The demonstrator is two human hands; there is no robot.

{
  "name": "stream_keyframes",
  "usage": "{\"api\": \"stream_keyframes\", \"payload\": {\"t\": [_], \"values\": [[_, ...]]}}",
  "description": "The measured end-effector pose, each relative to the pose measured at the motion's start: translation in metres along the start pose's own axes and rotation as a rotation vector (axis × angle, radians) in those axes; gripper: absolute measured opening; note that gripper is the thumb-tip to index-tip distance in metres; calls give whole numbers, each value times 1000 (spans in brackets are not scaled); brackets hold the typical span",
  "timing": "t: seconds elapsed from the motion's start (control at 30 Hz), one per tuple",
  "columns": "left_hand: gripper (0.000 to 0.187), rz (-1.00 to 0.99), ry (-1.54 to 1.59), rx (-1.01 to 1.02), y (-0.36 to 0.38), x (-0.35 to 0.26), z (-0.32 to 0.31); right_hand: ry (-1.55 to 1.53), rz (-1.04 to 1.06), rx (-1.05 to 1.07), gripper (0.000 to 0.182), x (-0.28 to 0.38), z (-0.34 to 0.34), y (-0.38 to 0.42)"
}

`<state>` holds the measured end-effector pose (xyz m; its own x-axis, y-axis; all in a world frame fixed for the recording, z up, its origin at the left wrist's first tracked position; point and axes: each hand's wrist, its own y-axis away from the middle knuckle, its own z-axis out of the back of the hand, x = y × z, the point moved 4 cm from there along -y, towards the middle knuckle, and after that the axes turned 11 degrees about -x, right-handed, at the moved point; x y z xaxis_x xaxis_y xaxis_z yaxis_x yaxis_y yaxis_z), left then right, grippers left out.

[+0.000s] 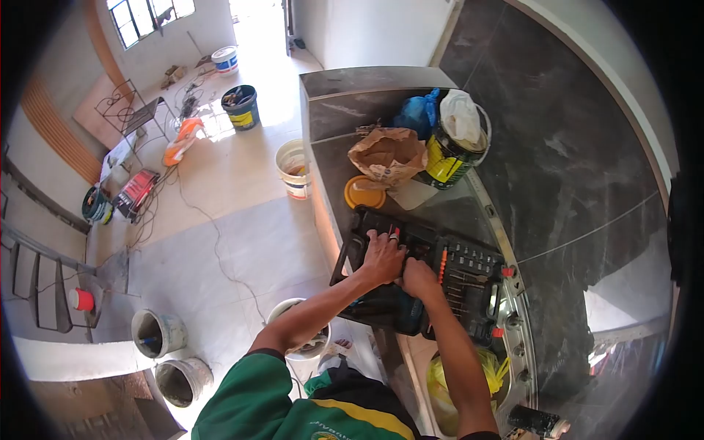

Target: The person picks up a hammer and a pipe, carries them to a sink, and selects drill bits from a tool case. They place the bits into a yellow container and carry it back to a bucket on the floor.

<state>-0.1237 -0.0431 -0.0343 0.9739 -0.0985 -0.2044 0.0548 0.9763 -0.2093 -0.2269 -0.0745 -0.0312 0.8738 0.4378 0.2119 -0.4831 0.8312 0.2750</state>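
An open black tool case (469, 293) lies on the dark counter, with rows of sockets and bits in its right half and an orange-red strip near the middle. My left hand (384, 258) rests over the left half of the case, fingers bent down into it, a ring on one finger. Close beside it, my right hand (419, 279) is curled at the middle of the case. What the fingers of either hand touch is hidden. A dark teal tool (396, 302) lies in the case below my hands.
Beyond the case are a brown paper bag (389, 155), a yellow lid (364, 192) and a black-yellow bucket (449, 158) with a white bag. A metal level (513, 293) runs along the right. Several buckets and cables are on the floor at left.
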Motion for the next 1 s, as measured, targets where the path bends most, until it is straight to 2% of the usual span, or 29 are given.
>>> {"api": "stream_keyframes", "payload": {"t": [0.07,0.17,0.3,0.37,0.43,0.5,0.57,0.6,0.67,0.77,0.9,1.0], "values": [[34,23,-111,-73,-1,-1,-13,-3,-13,3,49,-3,-2,-2],[34,18,-70,-138,0,6,-26,-110,-47,-100,54,-7,0,-4],[34,56,-66,-72,-3,5,-18,-204,-152,-121,53,-10,5,-7],[33,38,-96,-99,-5,2,-21,-334,-251,4,51,-10,12,-12],[32,100,-76,13,-9,2,-24,-351,-251,6,51,-6,22,-9],[32,134,-63,-16,-10,0,-25,-370,-253,14,51,-8,20,-5],[31,167,-46,-45,-9,-2,-28,-300,-130,-59,41,-14,9,-9],[30,208,-64,-56,-9,-3,-30,-307,-143,-64,41,-17,2,-10],[29,217,-81,-66,-10,-8,-29,-278,-147,-174,28,-16,-8,-11],[30,226,-36,-58,-8,1,-20,-411,-241,-281,30,-9,-15,-10],[36,261,-16,65,-14,5,-17,-587,-380,-377,26,-9,-21,-15],[39,157,-57,43,-20,23,-40,-556,-217,-431,27,3,-22,-8]]}}
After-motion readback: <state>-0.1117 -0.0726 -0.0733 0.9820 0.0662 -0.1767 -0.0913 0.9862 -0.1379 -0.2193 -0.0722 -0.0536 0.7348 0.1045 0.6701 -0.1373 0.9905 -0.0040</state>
